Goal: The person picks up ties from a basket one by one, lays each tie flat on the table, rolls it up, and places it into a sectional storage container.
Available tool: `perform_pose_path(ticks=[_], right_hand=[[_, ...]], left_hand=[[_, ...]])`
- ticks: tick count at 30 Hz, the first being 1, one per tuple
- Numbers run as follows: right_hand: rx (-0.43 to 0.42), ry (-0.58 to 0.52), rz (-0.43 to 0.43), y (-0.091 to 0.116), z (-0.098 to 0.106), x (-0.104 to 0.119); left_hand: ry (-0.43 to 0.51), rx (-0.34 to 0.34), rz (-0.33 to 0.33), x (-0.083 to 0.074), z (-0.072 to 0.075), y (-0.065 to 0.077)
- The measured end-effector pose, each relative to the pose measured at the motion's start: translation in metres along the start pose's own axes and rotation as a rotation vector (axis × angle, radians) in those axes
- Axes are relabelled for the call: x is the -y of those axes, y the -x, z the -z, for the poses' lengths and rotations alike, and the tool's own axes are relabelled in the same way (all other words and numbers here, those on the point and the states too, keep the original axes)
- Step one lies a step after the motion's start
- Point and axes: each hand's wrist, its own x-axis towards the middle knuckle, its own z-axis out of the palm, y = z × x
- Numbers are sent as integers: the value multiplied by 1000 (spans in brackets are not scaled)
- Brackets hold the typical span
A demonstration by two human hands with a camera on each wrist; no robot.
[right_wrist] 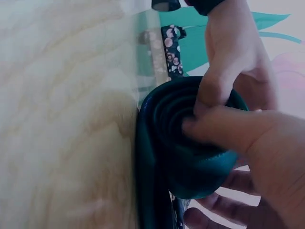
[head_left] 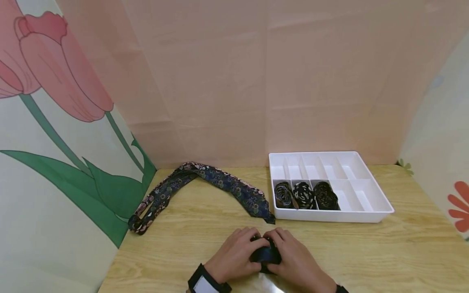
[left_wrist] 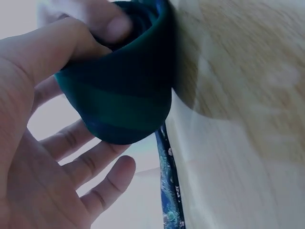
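Observation:
Both hands hold a dark green and navy necktie (head_left: pixel 266 255) that is wound into a thick coil at the table's near side. My left hand (head_left: pixel 234 255) grips the coil from the left, thumb at its edge in the left wrist view. From the other side my right hand (head_left: pixel 296 259) grips it. Seen from the right wrist, the thumbs press at the centre of the coil (right_wrist: pixel 202 174), and an unrolled tail runs down along the table. Part of the coil is hidden behind the fingers.
A floral navy necktie (head_left: pixel 229 181) lies bent across the table's left half. At the back right stands a white divided tray (head_left: pixel 329 215); three dark rolled neckties (head_left: pixel 304 195) sit in its front-left compartments. A pink-brown sheet (head_left: pixel 220 81) hangs behind the wooden table (head_left: pixel 366 256).

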Motion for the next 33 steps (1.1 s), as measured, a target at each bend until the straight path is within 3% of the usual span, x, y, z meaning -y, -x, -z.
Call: perform_pose_path(ticks=[6,16,33], right_hand=[[38,-51,18,1,0,0],[-33,86,31,2,-1,-3],[76,-47,-77,2,3,6]], left_hand=[[-3,17,12,1,0,0],[9,23,13,3,-1,-1],[56,6,9,0,1,0]])
